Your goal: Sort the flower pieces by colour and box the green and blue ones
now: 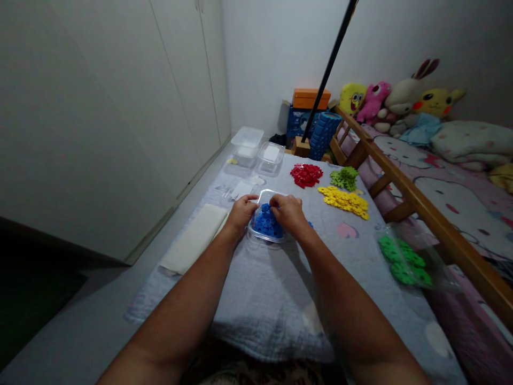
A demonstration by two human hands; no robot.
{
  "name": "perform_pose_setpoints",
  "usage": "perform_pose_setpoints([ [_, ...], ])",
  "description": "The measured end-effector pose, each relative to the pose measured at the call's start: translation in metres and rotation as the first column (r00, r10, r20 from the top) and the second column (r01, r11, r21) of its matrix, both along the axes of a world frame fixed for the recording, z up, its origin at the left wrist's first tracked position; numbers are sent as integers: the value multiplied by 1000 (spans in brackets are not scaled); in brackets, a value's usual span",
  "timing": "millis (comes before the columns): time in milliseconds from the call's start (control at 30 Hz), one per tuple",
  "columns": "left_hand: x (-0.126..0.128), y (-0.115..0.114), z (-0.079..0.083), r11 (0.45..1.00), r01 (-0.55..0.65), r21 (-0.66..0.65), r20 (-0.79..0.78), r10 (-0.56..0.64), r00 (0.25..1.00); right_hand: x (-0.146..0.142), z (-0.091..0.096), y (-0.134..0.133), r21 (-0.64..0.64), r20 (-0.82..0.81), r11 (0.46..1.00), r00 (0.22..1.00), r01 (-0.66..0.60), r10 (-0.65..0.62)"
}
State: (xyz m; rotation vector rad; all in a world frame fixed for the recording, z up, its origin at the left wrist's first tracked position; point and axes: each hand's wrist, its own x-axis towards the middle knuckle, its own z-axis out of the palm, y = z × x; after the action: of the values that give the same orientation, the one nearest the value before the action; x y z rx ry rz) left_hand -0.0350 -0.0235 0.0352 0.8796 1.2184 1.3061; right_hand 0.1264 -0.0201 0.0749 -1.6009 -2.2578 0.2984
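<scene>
A clear plastic container [265, 195] full of small blue pieces [265, 223] sits on a pale blanket [264, 289] in front of me. My left hand [241, 213] grips the container's left side, fingers curled on its rim. My right hand [289, 213] rests on its right side, fingers bent over the blue pieces; whether it pinches one is hidden. Beyond lie a red pile [306, 175], a light green pile [344, 178] and a yellow pile [344, 201] of similar pieces.
Two empty clear containers [256, 148] stand at the blanket's far end. A folded white cloth [196, 238] lies at left. A clear bag of green pieces [404, 261] lies at right by a wooden bed rail [417, 199]. Plush toys, boxes and a dark pole stand behind.
</scene>
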Motion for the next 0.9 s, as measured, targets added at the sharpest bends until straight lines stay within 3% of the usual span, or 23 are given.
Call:
perform_pose_setpoints([
  [133, 0, 0, -2, 1000, -3, -1, 5, 3, 1000, 14, 0, 0, 38, -32, 999, 999, 20, -19],
  [267, 1, -1, -2, 1000, 0, -4, -10, 0, 1000, 53, 0, 2, 49, -86, 998, 995, 47, -43],
  [500, 1, -2, 0, 1000, 1, -1, -21, -1, 1000, 119, -26, -12, -85, 22, 993, 997, 80, -78],
  [667, 1, -2, 1, 1000, -3, 3, -31, 3, 1000, 125, -45, -23, -97, 43, 990, 994, 106, -102],
  [900, 1, -3, 3, 1000, -3, 1, -37, 3, 999, 128, -52, -18, -147, -159, 982, 977, 117, -140],
])
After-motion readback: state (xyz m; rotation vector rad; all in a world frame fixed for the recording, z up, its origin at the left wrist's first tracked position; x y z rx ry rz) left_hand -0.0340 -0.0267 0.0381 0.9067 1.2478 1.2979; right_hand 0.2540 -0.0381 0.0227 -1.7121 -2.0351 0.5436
